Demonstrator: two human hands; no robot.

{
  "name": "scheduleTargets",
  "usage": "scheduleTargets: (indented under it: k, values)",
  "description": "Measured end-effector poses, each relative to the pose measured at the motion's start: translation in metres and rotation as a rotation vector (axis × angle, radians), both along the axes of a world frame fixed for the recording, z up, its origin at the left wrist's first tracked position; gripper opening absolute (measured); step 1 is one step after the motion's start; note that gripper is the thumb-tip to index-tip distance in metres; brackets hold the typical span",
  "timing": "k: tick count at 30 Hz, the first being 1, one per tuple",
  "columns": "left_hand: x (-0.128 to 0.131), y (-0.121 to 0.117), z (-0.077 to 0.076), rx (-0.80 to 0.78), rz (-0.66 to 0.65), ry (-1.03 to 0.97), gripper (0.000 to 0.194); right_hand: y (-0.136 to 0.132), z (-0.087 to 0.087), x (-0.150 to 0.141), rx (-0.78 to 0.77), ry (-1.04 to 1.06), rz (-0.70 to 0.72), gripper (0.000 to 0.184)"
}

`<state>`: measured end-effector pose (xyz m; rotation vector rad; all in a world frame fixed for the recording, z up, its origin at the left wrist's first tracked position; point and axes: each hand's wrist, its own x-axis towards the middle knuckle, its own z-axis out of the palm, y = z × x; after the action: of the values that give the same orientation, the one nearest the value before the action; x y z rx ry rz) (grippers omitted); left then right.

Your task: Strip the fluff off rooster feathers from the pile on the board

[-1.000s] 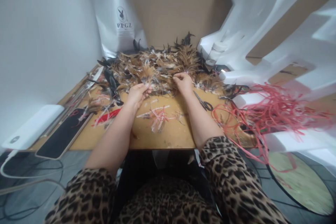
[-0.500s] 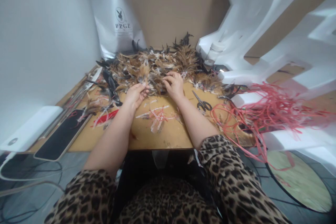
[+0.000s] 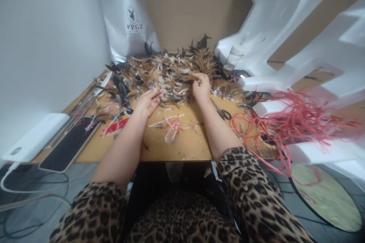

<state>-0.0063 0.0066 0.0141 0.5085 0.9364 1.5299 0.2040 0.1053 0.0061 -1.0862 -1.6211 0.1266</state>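
Note:
My left hand [image 3: 148, 101] is closed in a pinch, thumb against fingers, on the pale base of a bunch of brown feathers [image 3: 153, 78] at the near edge of the pile. My right hand [image 3: 202, 88] is over the right part of the feather pile [image 3: 173, 64], its fingers curled together and pointing left. Whatever is between those fingertips is too small to make out. The pile is a heap of brown and black feathers with whitish fluff at the bases. Black-handled scissors [image 3: 224, 113] lie just right of my right wrist.
Pink ribbon strips [image 3: 296, 121] tangle at the right, beside white foam pieces [image 3: 313, 152]. A phone [image 3: 68, 144] and a white power bank [image 3: 35, 136] lie at the left. Ribbon scraps [image 3: 173, 127] lie between my arms. A white bag [image 3: 128, 19] and a clear bottle [image 3: 234, 59] stand behind.
My right hand has moved to the right, away from my left hand, across the feathers. My left hand has stayed nearly in place with its pinch.

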Motion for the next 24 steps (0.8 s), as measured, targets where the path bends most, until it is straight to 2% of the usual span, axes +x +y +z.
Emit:
scheduleTargets:
  k: [3, 7, 10, 16, 19, 24]
  values:
    - [0.0, 0.0, 0.001, 0.005, -0.002, -0.001, 0.004, -0.006, 0.01, -0.001, 0.028, 0.013, 0.023, 0.026]
    - [0.001, -0.001, 0.002, 0.005, 0.003, -0.003, 0.003, -0.014, 0.014, -0.006, -0.039, -0.134, 0.116, 0.021]
    - [0.001, -0.002, 0.003, 0.014, -0.001, -0.005, 0.002, -0.022, 0.01, -0.015, -0.076, -0.272, 0.132, 0.021]
    - [0.004, -0.002, 0.002, 0.024, -0.028, 0.03, 0.003, -0.03, -0.004, -0.035, -0.076, -0.465, 0.07, 0.021]
    - [0.004, 0.0, 0.0, 0.032, -0.028, 0.043, 0.004, -0.027, -0.005, -0.033, -0.052, -0.44, 0.054, 0.021]
    - [0.0, 0.002, -0.003, 0.046, -0.031, 0.031, 0.001, -0.026, 0.004, -0.024, 0.055, -0.283, 0.068, 0.023]
